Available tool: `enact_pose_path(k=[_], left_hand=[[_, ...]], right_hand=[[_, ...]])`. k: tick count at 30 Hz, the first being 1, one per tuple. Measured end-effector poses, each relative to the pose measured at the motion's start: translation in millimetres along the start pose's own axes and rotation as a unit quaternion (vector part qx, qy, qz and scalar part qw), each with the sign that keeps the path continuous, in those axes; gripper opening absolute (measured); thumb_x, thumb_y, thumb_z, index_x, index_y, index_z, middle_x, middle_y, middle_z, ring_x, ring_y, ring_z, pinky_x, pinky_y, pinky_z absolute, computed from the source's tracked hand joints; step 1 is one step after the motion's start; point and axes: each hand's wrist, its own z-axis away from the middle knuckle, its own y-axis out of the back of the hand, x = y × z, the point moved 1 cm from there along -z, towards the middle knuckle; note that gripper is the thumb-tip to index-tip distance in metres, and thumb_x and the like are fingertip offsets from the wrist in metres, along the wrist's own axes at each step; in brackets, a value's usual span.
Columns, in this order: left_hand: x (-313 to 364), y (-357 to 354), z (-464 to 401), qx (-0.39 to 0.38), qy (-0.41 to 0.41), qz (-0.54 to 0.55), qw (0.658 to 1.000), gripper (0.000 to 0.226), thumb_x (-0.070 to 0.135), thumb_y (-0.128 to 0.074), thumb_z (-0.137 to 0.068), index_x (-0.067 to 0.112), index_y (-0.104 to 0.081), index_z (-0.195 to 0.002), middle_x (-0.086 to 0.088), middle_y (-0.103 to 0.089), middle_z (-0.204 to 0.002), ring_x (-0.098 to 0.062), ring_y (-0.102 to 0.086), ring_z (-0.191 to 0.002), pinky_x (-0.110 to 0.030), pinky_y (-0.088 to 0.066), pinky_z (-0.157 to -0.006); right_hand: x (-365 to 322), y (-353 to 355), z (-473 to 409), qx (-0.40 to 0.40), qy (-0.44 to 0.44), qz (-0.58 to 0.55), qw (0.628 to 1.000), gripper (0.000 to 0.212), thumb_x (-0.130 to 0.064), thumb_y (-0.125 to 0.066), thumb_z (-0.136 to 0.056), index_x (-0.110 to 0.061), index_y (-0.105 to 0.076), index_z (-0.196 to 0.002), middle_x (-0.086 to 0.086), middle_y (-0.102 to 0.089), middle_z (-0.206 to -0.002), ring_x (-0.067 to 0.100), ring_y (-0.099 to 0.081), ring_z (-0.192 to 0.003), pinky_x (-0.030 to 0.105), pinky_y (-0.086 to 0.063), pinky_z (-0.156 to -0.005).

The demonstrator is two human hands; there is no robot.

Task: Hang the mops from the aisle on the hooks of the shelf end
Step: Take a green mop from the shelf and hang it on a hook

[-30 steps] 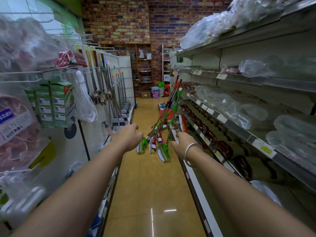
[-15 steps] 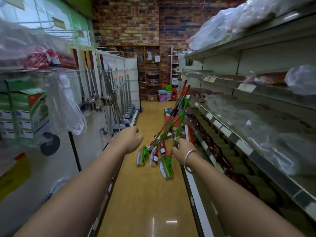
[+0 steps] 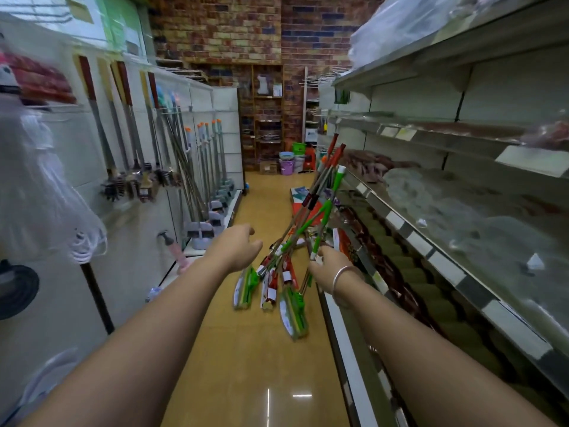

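Green and red mop handles are what the right grip (image 3: 328,266) is reaching into: its fingers look curled round a green-and-white handle, though the blur means I can't tell whether it's really clamped on. There's a silver bangle (image 3: 343,283) on that wrist. The left grip (image 3: 238,246) hangs loosely half-closed with nothing in it, just beside the bundle. The mops (image 3: 295,248) lean in a messy fan against the right-hand shelf (image 3: 409,232), heads down on the yellow floor (image 3: 246,349), poles tilting up and away. Across the aisle on the left, brooms and brushes (image 3: 135,143) hang from a white panel. At the far end, buckets (image 3: 288,163) sit by a brick wall (image 3: 246,29).
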Motion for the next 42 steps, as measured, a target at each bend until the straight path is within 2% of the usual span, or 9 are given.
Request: enact_pose_path(k=[2, 4, 6, 12, 20, 25, 29, 34, 42], left_hand=[[-8.2, -4.6, -41.0, 0.0, -0.002, -0.002, 1.0, 0.049, 0.035, -0.045, -0.096, 0.008, -0.047, -0.136, -0.013, -0.053, -0.138, -0.028, -0.051, -0.123, -0.035, -0.044, -0.096], [-16.5, -7.2, -87.6, 0.002, -0.005, -0.007, 1.0, 0.048, 0.034, -0.044, -0.096, 0.007, -0.048, -0.134, -0.015, -0.054, -0.136, -0.029, -0.052, -0.121, -0.033, -0.044, -0.089], [-23.1, -9.0, -135.6, 0.0, -0.005, -0.01, 1.0, 0.047, 0.034, -0.044, -0.096, 0.006, -0.049, -0.134, -0.015, -0.054, -0.134, -0.03, -0.053, -0.119, -0.033, -0.044, -0.086], [-37.2, -20.0, -267.7, -0.002, -0.008, -0.005, 1.0, 0.049, 0.035, -0.046, -0.095, 0.008, -0.048, -0.135, -0.014, -0.055, -0.135, -0.029, -0.053, -0.12, -0.038, -0.047, -0.095], [-26.1, -67.7, -409.2, -0.037, -0.037, 0.001, 0.999, 0.05, 0.034, -0.046, -0.096, 0.005, -0.046, -0.137, -0.015, -0.052, -0.138, -0.03, -0.051, -0.124, -0.035, -0.043, -0.097], [4.0, -103.2, -501.8, -0.048, -0.054, 0.032, 0.997, 0.048, 0.031, -0.047, -0.096, 0.005, -0.047, -0.136, -0.014, -0.052, -0.139, -0.029, -0.05, -0.125, -0.034, -0.041, -0.098], [35.0, -128.1, -578.5, -0.066, -0.074, 0.04, 0.994, 0.046, 0.031, -0.048, -0.097, 0.005, -0.048, -0.135, -0.013, -0.053, -0.138, -0.029, -0.051, -0.124, -0.033, -0.043, -0.096], [66.6, -153.7, -662.2, -0.079, -0.094, 0.054, 0.991, 0.041, 0.032, -0.05, -0.096, 0.007, -0.053, -0.128, -0.014, -0.059, -0.128, -0.029, -0.055, -0.115, -0.035, -0.046, -0.092], [105.0, -191.4, -758.1, -0.116, -0.159, 0.074, 0.978, 0.036, 0.031, -0.051, -0.095, 0.005, -0.058, -0.119, -0.016, -0.062, -0.12, -0.032, -0.058, -0.109, -0.037, -0.048, -0.088]], right_hand=[[0.3, -3.6, -44.2, -0.001, -0.007, 0.001, 1.0, 0.025, -0.024, -0.045, -0.091, -0.009, -0.05, -0.11, 0.011, -0.059, -0.102, 0.031, -0.058, -0.099, 0.039, -0.05, -0.085], [-1.1, -5.2, -91.1, -0.001, -0.016, 0.005, 1.0, 0.012, -0.023, -0.044, -0.091, -0.012, -0.05, -0.09, 0.006, -0.054, -0.085, 0.027, -0.053, -0.086, 0.034, -0.045, -0.077], [-5.4, -5.1, -139.5, 0.009, -0.024, 0.009, 1.0, 0.022, -0.023, -0.043, -0.092, -0.017, -0.04, -0.071, 0.002, -0.044, -0.072, 0.026, -0.048, -0.079, 0.031, -0.04, -0.071], [-15.6, -12.4, -268.2, 0.027, -0.035, 0.005, 0.999, 0.023, -0.029, -0.044, -0.093, -0.01, -0.052, -0.104, 0.01, -0.057, -0.099, 0.027, -0.056, -0.09, 0.036, -0.048, -0.077], [4.6, -22.2, -405.9, 0.02, -0.062, 0.01, 0.998, 0.032, -0.03, -0.045, -0.093, -0.009, -0.052, -0.117, 0.013, -0.057, -0.118, 0.029, -0.056, -0.1, 0.034, -0.046, -0.078], [27.0, -16.8, -500.6, 0.026, -0.071, 0.009, 0.997, 0.011, -0.025, -0.046, -0.093, -0.015, -0.044, -0.093, 0.012, -0.056, -0.111, 0.031, -0.056, -0.102, 0.033, -0.044, -0.078], [49.5, -0.5, -575.2, 0.039, -0.089, 0.013, 0.995, 0.028, -0.029, -0.047, -0.093, -0.02, -0.036, -0.069, 0.004, -0.046, -0.084, 0.027, -0.047, -0.085, 0.031, -0.036, -0.071], [79.7, 21.7, -649.3, 0.068, -0.135, -0.01, 0.989, 0.03, -0.027, -0.048, -0.09, -0.02, -0.033, -0.064, 0.004, -0.043, -0.076, 0.026, -0.044, -0.08, 0.031, -0.036, -0.07], [108.5, 37.5, -721.5, 0.092, -0.19, -0.051, 0.976, 0.025, -0.027, -0.048, -0.091, -0.015, -0.039, -0.072, 0.011, -0.053, -0.093, 0.027, -0.051, -0.086, 0.027, -0.036, -0.072]])
